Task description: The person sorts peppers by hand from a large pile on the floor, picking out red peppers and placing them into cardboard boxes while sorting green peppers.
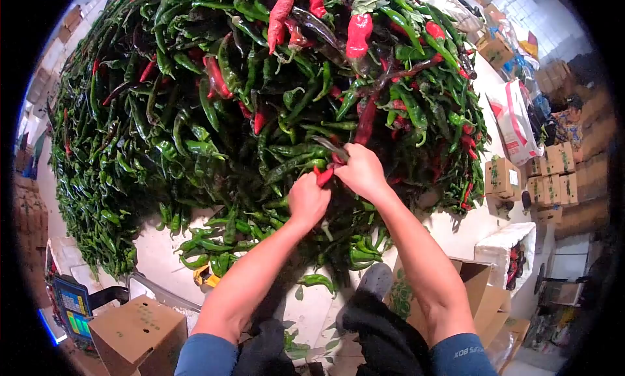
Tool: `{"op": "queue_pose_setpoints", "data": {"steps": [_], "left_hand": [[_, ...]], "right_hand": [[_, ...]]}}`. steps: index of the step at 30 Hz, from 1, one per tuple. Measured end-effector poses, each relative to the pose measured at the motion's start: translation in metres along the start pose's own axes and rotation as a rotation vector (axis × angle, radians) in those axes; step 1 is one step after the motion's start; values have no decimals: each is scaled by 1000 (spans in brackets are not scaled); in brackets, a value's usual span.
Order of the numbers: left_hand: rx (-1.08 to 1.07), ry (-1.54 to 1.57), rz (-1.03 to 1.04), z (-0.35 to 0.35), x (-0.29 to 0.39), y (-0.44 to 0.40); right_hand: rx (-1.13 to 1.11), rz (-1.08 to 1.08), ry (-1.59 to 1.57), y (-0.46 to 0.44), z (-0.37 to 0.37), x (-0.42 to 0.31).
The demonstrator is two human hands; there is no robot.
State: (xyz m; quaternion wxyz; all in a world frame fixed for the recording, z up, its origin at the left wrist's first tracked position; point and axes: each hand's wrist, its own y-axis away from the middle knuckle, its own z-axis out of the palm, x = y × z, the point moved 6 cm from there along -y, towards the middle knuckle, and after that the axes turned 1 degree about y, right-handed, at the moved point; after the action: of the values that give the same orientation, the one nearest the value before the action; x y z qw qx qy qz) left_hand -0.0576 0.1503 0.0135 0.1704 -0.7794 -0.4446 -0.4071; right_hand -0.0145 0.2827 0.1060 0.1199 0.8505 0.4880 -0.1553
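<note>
A large heap of chili peppers, mostly green with some red and dark ones, rises in front of me. Low at its near side, my left hand is closed, with a red chili pepper showing at its fingers, next to my right hand. My right hand is closed too; a dark, pointed chili pepper sticks out from its fingers to the left. The fingertips of both hands are partly hidden. Loose green chili peppers lie on the floor below the heap.
An open cardboard box stands by my right arm, with a white foam box beyond it. At lower left are a closed carton and a scale with a lit display. Stacked cartons and a white sack stand at right.
</note>
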Motion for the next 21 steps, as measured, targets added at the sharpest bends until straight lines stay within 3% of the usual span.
{"op": "queue_pose_setpoints", "data": {"steps": [2,3,5,7,10,13,15,17,19,21], "left_hand": [[-78,-125,118,-12,1,22],[-116,-166,138,-13,-2,34],[-31,-72,164,-3,-14,56],[-40,-40,-24,8,-30,67],[-276,-301,-13,32,-40,71],[-284,-402,163,33,-36,68],[-222,-134,178,11,-31,62],[-289,163,52,-7,-41,64],[-501,824,-380,-23,-40,76],[-568,1004,-464,-27,-31,86]], "right_hand": [[70,129,-296,9,-11,25],[325,132,-362,11,-21,41],[337,341,-593,11,-51,35],[236,302,-443,-15,-55,26],[188,311,-301,-47,-17,35],[245,353,-224,-39,-15,28],[192,321,-302,-15,-23,36],[-98,277,-634,30,-38,35],[-243,371,-943,77,-28,50],[-284,345,-853,113,-27,39]]}}
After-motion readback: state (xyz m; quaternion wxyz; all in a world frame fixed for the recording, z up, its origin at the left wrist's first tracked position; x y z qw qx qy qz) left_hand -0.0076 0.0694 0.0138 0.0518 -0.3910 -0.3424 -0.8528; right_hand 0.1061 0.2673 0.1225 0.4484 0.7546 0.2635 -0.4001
